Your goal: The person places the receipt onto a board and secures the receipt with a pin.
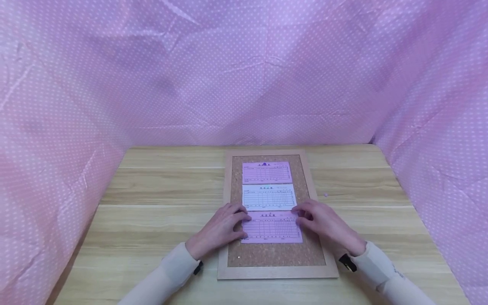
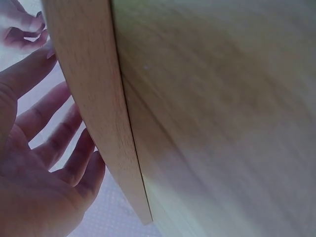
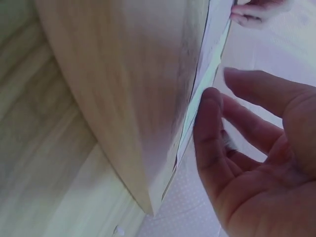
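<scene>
Three printed form slips lie in a column on a wood-framed cork board (image 1: 276,256). The upper slip (image 1: 251,173) is pink with a dark purple pin at its top, the middle slip (image 1: 251,198) is white with a small green spot at its heading, and the lower slip (image 1: 263,231) is pink. My left hand (image 1: 222,224) rests across the board's left side, fingertips on the lower slip's left edge. At that slip's upper right corner, the fingertips of my right hand (image 1: 324,218) touch the paper. Neither hand grips anything in the wrist views.
A small pink pin-like piece (image 1: 325,195) lies on the wooden table (image 1: 160,182), right of the board. On the cork's lower left sits a tiny pale dot (image 1: 239,257). Pink dotted cloth (image 1: 244,84) hangs behind the table and along both sides.
</scene>
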`<action>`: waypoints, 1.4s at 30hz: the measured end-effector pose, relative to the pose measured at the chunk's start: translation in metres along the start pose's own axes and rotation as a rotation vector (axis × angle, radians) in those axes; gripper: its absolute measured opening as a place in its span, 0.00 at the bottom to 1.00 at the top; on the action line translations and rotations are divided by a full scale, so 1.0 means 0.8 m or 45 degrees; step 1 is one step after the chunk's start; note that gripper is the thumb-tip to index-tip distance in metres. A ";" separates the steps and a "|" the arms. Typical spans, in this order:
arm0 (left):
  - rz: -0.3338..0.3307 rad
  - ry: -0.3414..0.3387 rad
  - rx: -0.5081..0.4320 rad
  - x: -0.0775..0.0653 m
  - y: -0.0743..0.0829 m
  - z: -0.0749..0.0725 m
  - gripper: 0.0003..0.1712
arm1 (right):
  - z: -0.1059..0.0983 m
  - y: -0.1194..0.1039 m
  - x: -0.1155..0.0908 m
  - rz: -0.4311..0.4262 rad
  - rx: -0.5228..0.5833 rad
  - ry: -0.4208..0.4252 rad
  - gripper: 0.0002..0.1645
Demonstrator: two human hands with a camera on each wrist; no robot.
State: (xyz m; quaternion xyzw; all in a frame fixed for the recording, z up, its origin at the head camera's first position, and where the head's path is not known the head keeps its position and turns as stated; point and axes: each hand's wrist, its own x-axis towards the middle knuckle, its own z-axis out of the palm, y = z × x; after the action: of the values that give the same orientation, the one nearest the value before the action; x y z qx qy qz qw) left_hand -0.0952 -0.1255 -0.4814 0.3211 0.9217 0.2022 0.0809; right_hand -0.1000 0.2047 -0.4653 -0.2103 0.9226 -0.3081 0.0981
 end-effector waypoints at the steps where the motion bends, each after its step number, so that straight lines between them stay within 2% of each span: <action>1: 0.000 0.001 -0.002 0.000 0.000 0.000 0.25 | -0.001 0.002 0.000 -0.003 0.007 0.026 0.15; 12: 0.003 0.015 -0.037 -0.001 0.000 0.000 0.24 | -0.014 0.017 -0.003 0.020 0.078 0.217 0.09; 17: -0.004 0.011 -0.049 -0.001 0.000 0.000 0.23 | -0.024 0.026 -0.005 -0.021 0.077 0.316 0.09; 27: -0.007 0.012 -0.054 -0.001 0.000 0.001 0.23 | -0.045 0.042 -0.005 -0.013 0.064 0.465 0.10; 34: -0.018 0.012 -0.060 0.000 0.000 0.002 0.24 | -0.057 0.053 -0.005 0.015 0.071 0.494 0.12; 42: -0.034 0.009 -0.064 0.001 -0.002 0.004 0.24 | -0.065 0.070 -0.002 0.103 0.049 0.475 0.15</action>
State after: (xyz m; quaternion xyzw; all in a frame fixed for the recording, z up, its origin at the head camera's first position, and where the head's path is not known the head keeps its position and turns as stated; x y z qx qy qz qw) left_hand -0.0962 -0.1250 -0.4851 0.3060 0.9207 0.2254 0.0884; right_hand -0.1330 0.2733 -0.4578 -0.1105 0.9265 -0.3550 -0.0584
